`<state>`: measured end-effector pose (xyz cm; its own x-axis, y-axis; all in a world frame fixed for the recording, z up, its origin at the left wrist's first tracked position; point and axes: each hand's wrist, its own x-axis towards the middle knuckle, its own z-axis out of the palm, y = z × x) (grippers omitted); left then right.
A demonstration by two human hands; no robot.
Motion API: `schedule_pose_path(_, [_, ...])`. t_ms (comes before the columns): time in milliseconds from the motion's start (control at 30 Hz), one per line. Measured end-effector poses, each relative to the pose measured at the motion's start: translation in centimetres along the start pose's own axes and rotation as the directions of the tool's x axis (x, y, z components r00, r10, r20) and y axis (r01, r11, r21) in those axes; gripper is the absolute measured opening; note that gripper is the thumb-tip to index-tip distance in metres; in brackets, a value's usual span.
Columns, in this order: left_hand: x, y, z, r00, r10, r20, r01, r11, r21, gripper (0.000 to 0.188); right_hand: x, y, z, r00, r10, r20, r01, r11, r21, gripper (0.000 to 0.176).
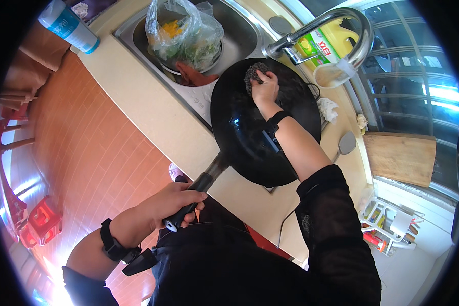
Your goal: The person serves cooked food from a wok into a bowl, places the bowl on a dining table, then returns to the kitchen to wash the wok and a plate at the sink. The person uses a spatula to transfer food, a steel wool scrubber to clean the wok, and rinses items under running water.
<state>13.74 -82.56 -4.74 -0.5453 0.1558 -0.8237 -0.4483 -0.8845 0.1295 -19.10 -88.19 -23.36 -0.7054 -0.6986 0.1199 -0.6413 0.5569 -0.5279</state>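
My left hand is closed around the black handle of a large black wok. The wok lies tilted over the right end of the sink and the counter beside it. With its fingertips, my right hand holds a dark metal scouring pad against the wok's inner surface, near the far edge. Above the wok's far right side, a chrome faucet curves over with a translucent attachment on its spout; whether water runs is not visible.
The steel sink holds plastic bags of vegetables and a reddish-brown thing. A yellow detergent jug stands behind the faucet. Crumpled tissue, a grey spatula and a wooden cutting board are at right; a blue-white bottle stands far left.
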Motion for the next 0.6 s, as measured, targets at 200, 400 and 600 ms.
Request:
schedule_pose_path(200, [0.0, 0.1, 0.0, 1.000, 0.001, -0.006, -0.001, 0.999, 0.033, 0.020, -5.0, -1.1, 0.0, 0.876, -0.444, 0.187, 0.362, 0.863, 0.353, 0.034])
schedule_pose_path(400, [0.0, 0.0, 0.2, 1.000, 0.031, 0.005, -0.031, 0.999, 0.035, 0.019, -9.5, 3.8, -9.0, 0.334, -0.579, 0.744, 0.598, 0.740, 0.308, 0.040])
schedule_pose_path(600, [-0.1, 0.2, 0.4, 1.000, 0.005, -0.010, -0.004, 0.999, 0.045, 0.021, -6.0, 6.3, -9.9, 0.292, -0.585, 0.756, 0.870, 0.491, 0.043, 0.038])
